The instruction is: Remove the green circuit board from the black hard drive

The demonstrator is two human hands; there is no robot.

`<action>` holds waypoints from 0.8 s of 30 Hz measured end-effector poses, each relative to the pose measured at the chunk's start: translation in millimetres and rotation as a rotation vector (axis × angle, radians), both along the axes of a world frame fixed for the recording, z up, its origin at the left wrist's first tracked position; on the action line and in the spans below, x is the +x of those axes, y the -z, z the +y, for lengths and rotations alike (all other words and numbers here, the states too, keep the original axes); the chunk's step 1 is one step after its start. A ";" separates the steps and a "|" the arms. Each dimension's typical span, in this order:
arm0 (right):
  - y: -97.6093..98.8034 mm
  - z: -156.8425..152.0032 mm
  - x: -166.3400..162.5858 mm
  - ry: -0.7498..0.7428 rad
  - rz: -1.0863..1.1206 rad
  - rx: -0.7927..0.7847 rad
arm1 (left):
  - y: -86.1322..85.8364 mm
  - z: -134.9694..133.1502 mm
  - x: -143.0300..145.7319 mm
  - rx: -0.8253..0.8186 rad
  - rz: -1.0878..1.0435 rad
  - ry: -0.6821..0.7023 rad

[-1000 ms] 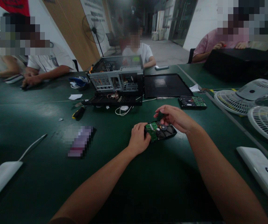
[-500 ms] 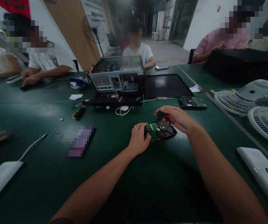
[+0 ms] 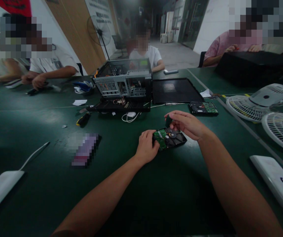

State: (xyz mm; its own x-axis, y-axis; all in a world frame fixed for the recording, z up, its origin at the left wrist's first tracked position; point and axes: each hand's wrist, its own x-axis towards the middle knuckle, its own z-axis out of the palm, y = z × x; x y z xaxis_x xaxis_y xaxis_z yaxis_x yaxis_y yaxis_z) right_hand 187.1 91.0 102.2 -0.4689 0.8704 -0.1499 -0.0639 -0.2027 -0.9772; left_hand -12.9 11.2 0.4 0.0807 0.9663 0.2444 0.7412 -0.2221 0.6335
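Observation:
A hard drive (image 3: pixel 174 140) lies on the green table in front of me, its green circuit board (image 3: pixel 160 136) facing up at the left end. My left hand (image 3: pixel 147 146) is closed around that left end, with the thumb along the near side of the board. Above the drive's far edge, my right hand (image 3: pixel 184 125) pinches a small dark green piece (image 3: pixel 168 121) between thumb and fingers. What kind of piece it is, I cannot make out. Behind my right hand rests a second hard drive (image 3: pixel 204 109), circuit board up.
An opened computer case (image 3: pixel 123 84) stands at the far middle beside a black side panel (image 3: pixel 177 90). A yellow-black screwdriver (image 3: pixel 83 119) and a pixelated phone (image 3: pixel 86 149) lie left. White fans (image 3: pixel 257 98) and a white box (image 3: pixel 274 181) are right. Several people sit around.
The dark green piece in my right hand has turned more upright. My left hand and the drive stay put. Another person's hand at the left edge has gone out of view.

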 end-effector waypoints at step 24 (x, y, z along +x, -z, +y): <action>3.7 3.6 0.6 0.023 -0.048 0.001 | 0.6 1.2 0.9 0.007 0.015 -0.005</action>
